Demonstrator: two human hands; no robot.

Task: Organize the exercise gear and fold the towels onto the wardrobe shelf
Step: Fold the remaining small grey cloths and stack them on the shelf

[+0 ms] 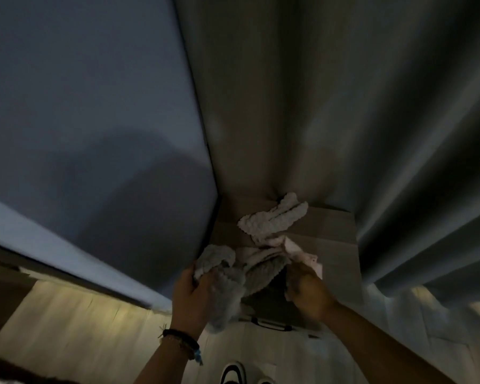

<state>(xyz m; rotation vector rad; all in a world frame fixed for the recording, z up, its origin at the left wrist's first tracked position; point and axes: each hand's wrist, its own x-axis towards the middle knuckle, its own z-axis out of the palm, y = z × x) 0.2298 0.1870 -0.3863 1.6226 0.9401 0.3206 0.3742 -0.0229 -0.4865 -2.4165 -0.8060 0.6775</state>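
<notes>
Both arms reach forward and up from the bottom of the head view toward a cardboard box (327,239) that stands in the corner between a blue-grey wall (81,106) and a long grey curtain (344,92).

The left hand (193,295) is raised with its back toward the camera, thumb on the near side, and its fingers are curled into the edge of a grey towel (233,275); the grip is clamped on that cloth. A dark beaded bracelet (182,338) with a bit of blue thread circles the left wrist.

The right hand (306,289) comes in from the lower right, forearm slanting up, its back also to the camera. Its fingers bend forward into a pink towel (297,250), whose edge drapes over the top of the hand. The picture is dim and blurred here, so the hold looks closed on the pink cloth, but the fingertips themselves are hidden.

The grey towel bunches between the two hands, hanging in a loose fold below the left hand and running up to meet the pink one. A third, white towel (272,220) with a bumpy weave lies crumpled farther back on top of the box, just beyond the pink towel and touching it, clear of both hands.

Below the hands a pale floor shows, with the toe of a black-and-white shoe (233,372) at the bottom edge.
</notes>
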